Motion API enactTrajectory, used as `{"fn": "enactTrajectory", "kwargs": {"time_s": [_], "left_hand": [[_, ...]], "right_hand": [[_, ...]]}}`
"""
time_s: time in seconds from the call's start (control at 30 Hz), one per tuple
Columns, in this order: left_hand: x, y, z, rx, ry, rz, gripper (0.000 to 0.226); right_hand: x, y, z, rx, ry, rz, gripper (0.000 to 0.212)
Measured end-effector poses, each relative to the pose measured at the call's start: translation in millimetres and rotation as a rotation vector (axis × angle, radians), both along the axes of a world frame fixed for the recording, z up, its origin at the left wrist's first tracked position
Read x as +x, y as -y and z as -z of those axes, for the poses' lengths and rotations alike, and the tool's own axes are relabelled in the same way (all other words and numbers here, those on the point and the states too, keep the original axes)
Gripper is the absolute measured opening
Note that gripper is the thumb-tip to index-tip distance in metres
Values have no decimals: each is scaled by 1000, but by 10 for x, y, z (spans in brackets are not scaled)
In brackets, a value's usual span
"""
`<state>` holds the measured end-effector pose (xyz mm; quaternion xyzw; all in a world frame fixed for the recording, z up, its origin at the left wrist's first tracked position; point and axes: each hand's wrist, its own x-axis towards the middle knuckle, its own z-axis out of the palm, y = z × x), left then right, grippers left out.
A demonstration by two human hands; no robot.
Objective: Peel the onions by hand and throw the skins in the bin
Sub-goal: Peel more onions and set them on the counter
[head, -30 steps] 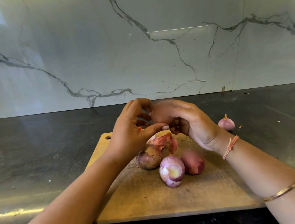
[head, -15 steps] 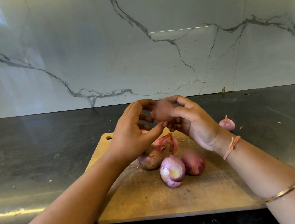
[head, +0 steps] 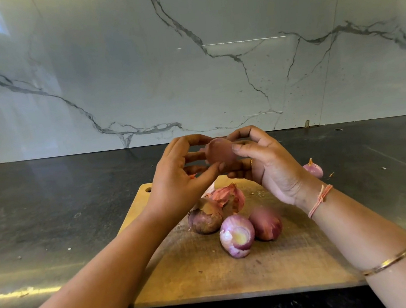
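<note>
All along the back, saw a white marble wall point(head: 212, 64) veined in grey. Below it, found a dark glossy stone counter point(head: 51, 209), with a pale wooden cutting board point(head: 273, 272) lying on it near the front edge. Above the far end of that board, noted the left hand point(head: 174, 180) and the right hand point(head: 271, 166), both raised clear of the wood and both curled round one round reddish-brown onion point(head: 219, 154) held between them. Saw the left thumb tip touching its lower edge, left fingers bent behind; saw the right thumb pressed on its front, right fingers wrapped round the back. Counted three more on the board, close together: a dull purple-brown onion point(head: 204, 219) at the left, a half-peeled onion point(head: 236, 236) with a pale cut end facing the camera, and a red-skinned onion point(head: 266, 222) just beside it on the right. Found a heap of papery pink onion skins point(head: 229, 196) behind them, touching the purple-brown one. Spotted a small pink onion point(head: 314, 170) off the board, on the counter to the right. Noted a thin gold bangle point(head: 395, 256) and a pink thread point(head: 319, 198) on the right forearm and wrist.
</note>
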<state>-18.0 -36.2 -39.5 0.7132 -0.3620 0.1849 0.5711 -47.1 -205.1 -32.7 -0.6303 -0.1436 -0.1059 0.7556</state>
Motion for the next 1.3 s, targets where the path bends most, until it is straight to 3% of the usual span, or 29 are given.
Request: {"fn": "enactTrajectory", "kwargs": {"time_s": [0.17, 0.3, 0.4, 0.67, 0.87, 1.3], "left_hand": [[-5, -11, 9, 26, -24, -4, 41], [-28, -22, -13, 62, -11, -26, 44], [-43, -20, -27, 63, 8, -38, 44], [-43, -10, -28, -71, -192, -11, 21], [-24, 26, -23, -150, -239, -31, 19], [-18, 33, -35, -209, -279, -79, 14]], "right_hand": [[-8, 1, 8, 2, -34, -54, 40], [-19, -17, -4, -43, -54, -71, 32], [-12, -16, 4, -54, -56, -42, 37], [2, -26, 85, -276, 52, 49, 40], [-5, -61, 104, -425, 157, 138, 36], [24, -94, 108, -479, 189, 164, 37]]}}
